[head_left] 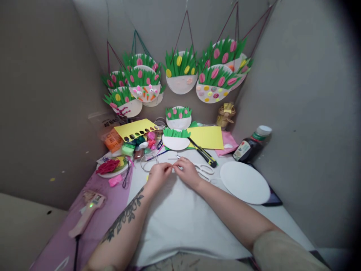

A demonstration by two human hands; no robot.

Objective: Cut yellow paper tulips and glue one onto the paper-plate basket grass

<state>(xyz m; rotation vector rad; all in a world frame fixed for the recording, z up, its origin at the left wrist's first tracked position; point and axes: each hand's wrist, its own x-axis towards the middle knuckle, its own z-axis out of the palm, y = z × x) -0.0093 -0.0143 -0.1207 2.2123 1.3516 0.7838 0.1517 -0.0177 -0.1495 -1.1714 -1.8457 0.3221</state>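
My left hand [160, 175] and my right hand [186, 171] meet over the white cloth [175, 218], fingertips pinched together. Whatever lies between them is too small or hidden to make out. White-handled scissors [205, 170] lie just right of my right hand, partly behind it. A clear ring-shaped roll [146, 163] is beside my left hand. Beyond the hands, a white half plate with green paper grass [176, 142] lies near a black and yellow cutter [203, 153].
A pink glue gun [86, 215] lies at left, its cord toward me. A plate with red yarn [108, 167] is at left. A white oval plate [245, 183] and a dark bottle [251, 145] stand at right. Decorated plates [182, 83] hang on the wall.
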